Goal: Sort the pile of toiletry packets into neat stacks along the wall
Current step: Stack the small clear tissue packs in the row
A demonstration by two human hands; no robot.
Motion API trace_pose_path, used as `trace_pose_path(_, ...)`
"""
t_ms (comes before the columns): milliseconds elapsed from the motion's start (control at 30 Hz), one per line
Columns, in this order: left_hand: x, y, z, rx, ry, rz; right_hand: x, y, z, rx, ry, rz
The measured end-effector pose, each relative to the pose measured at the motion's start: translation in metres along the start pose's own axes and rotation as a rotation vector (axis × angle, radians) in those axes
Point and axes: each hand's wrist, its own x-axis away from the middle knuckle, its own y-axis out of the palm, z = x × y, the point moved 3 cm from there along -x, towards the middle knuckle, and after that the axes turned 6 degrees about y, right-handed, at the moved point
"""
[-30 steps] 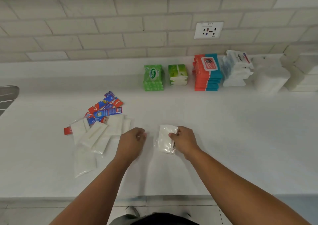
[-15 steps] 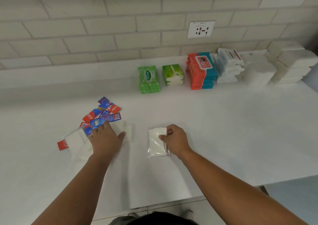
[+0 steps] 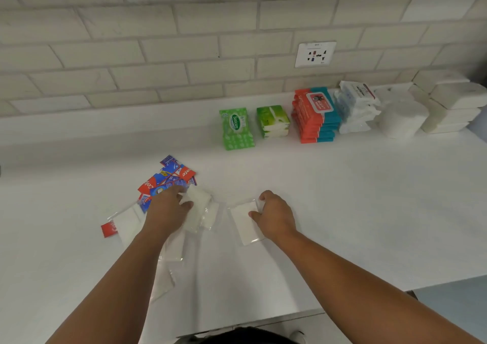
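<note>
**Side by side**

Mid-frame, the left hand [image 3: 168, 212] pinches a white packet [image 3: 200, 206] at the right edge of the pile [image 3: 168, 175]. Just right of it, the right hand [image 3: 275, 218] grips a second packet [image 3: 243, 222], its long side pointing at the wall [image 3: 158, 54]. Neat stacks [image 3: 316, 117] wait upper right.

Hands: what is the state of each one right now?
Left hand: pinches a white packet.
Right hand: holds the lone white packet.

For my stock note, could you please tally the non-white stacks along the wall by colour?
Green stacks: 2, Sanicare wipes and green-and-white tissue packs
Red-and-teal wipes stack: 1
Total: 3
</note>
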Motion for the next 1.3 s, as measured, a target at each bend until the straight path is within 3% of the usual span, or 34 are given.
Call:
trace_pose_path(133,0.012,-0.013,0.026,0.263,0.152,0.145,0.001,-0.009,0.006,-0.036,0.004,0.005)
trace_pose_path(200,0.023,-0.013,0.045,0.438,0.233,0.149,0.002,-0.016,0.004,-0.189,0.009,-0.052)
trace_pose_path(333,0.046,0.007,0.076,0.479,0.369,0.040,0.007,-0.030,-0.005,-0.757,0.292,-0.498)
trace_pose_path(433,0.058,0.023,0.086,0.419,0.447,0.027,0.008,-0.036,0.001,-0.786,0.258,-0.635)
trace_pose_path(567,0.066,0.040,0.083,0.368,0.411,0.010,0.007,-0.032,0.016,-0.751,0.228,-0.549)
trace_pose_path(767,0.071,0.053,0.079,0.807,-0.125,0.081,0.009,-0.023,0.026,-0.846,0.269,-0.553)
trace_pose_path(900,0.072,0.066,0.080,0.781,-0.150,-0.025,0.009,-0.024,0.022,-0.776,0.223,-0.514)
trace_pose_path(1100,0.074,0.079,0.072,0.569,-0.238,-0.027,0.005,-0.027,0.026,-0.243,0.000,-0.245)
trace_pose_path(1300,0.075,0.086,0.071,0.417,-0.220,-0.017,0.007,-0.023,0.028,-0.128,-0.014,-0.187)
